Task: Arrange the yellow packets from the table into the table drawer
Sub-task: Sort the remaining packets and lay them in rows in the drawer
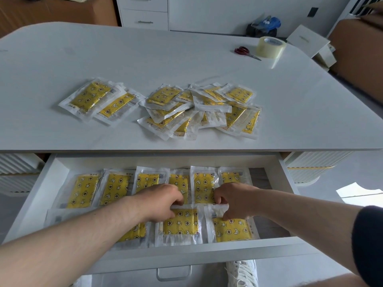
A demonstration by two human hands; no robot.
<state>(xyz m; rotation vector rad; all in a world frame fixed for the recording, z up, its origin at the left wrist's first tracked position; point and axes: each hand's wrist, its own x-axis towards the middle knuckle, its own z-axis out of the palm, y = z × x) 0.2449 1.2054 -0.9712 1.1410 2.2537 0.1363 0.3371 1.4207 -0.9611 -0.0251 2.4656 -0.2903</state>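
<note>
The white table drawer [62, 172] is pulled open below the table edge. Several yellow packets in clear wrap lie in a back row [116, 188] and a front row inside it. My left hand [163, 200] pinches the top edge of a front-row packet [180, 224]. My right hand [232, 199] pinches the top edge of the packet beside it [232, 228]. On the table, a loose heap of yellow packets [203, 110] lies in the middle, with two more [99, 100] to its left.
Red-handled scissors [244, 51] and a roll of clear tape [269, 47] lie at the table's [62, 59] far right. White drawers stand behind the table. A white shoe [242, 272] shows under the drawer front, by its metal handle [174, 274].
</note>
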